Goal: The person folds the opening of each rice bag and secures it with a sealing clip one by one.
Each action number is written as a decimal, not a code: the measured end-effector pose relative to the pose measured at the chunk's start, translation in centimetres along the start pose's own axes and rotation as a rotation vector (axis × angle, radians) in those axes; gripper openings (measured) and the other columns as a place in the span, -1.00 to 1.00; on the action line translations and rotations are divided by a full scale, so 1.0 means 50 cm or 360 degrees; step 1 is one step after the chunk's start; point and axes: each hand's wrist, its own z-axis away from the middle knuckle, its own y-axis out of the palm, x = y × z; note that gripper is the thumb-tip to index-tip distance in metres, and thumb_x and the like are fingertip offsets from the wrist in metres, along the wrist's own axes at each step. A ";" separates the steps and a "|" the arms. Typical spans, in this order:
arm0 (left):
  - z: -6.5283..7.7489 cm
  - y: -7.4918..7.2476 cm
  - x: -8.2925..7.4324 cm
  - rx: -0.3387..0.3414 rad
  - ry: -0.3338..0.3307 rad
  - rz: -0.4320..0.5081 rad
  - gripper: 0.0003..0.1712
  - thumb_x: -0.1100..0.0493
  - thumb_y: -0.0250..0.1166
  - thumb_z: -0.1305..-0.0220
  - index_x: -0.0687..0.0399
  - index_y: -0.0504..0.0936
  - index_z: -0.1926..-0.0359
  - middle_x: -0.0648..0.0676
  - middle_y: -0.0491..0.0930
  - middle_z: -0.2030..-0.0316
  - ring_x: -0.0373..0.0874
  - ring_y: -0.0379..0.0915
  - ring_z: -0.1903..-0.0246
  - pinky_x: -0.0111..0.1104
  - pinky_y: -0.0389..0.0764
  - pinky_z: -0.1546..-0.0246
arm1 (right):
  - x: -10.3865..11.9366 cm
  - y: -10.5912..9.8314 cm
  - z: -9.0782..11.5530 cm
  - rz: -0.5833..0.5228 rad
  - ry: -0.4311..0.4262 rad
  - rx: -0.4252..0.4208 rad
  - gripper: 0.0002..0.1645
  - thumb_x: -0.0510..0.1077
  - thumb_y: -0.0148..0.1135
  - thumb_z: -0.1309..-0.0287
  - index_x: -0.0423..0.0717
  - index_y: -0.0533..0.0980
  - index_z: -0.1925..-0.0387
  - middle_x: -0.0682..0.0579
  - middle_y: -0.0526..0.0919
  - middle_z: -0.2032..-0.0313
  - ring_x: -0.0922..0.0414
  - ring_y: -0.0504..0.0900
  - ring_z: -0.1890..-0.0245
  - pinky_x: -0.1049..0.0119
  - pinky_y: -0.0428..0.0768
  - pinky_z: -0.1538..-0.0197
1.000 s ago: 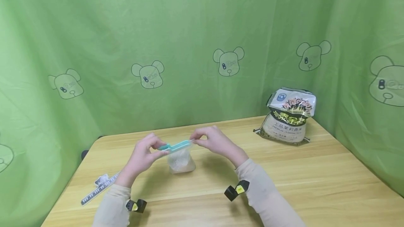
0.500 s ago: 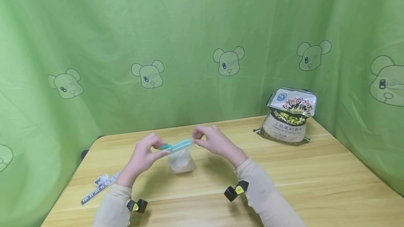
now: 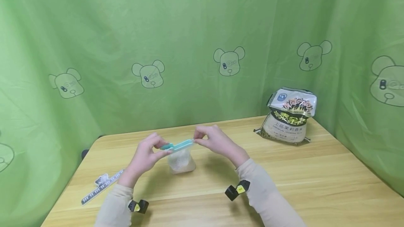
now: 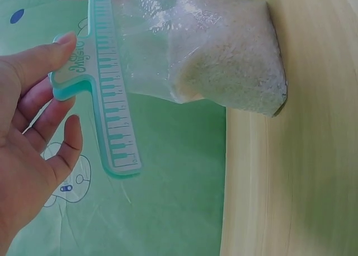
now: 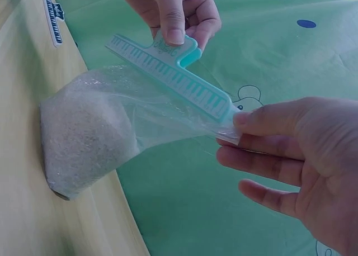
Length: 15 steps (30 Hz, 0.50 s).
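Note:
A clear plastic bag of rice (image 3: 182,162) stands on the wooden table, its loose top drawn up between both hands. Along that top lies a turquoise bag clip (image 3: 183,145) printed with piano keys, well seen in the left wrist view (image 4: 114,94). My left hand (image 3: 147,152) pinches the clip's handle between thumb and fingers. At the clip's far end, my right hand (image 3: 216,140) pinches the bag's top corner; in the right wrist view the thumb (image 5: 263,121) touches or nearly touches the clip tip. Whether the clip's jaws are fully closed on the plastic cannot be told.
A second clip, black and white with piano keys (image 3: 101,187), lies on the table (image 3: 284,178) at the left. A large printed sack of jasmine rice (image 3: 288,118) stands at the back right. Green curtains (image 3: 189,27) with bear faces hang behind and beside the table.
My left hand and the turquoise clip have shifted slightly to the right along the bag's top. The right hand keeps its pinch and has barely moved.

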 end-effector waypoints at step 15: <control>-0.002 0.006 -0.010 -0.0025 0.0022 -0.0050 -0.79 0.24 0.52 0.05 0.02 0.68 0.34 -0.10 0.57 0.41 -0.24 0.49 0.36 -0.42 0.56 0.24 | 0.002 -0.014 0.002 0.0053 0.0036 0.0110 -0.93 -0.15 0.23 -0.25 -0.04 0.59 0.25 0.05 0.76 0.24 0.15 0.72 0.18 0.22 0.66 -0.03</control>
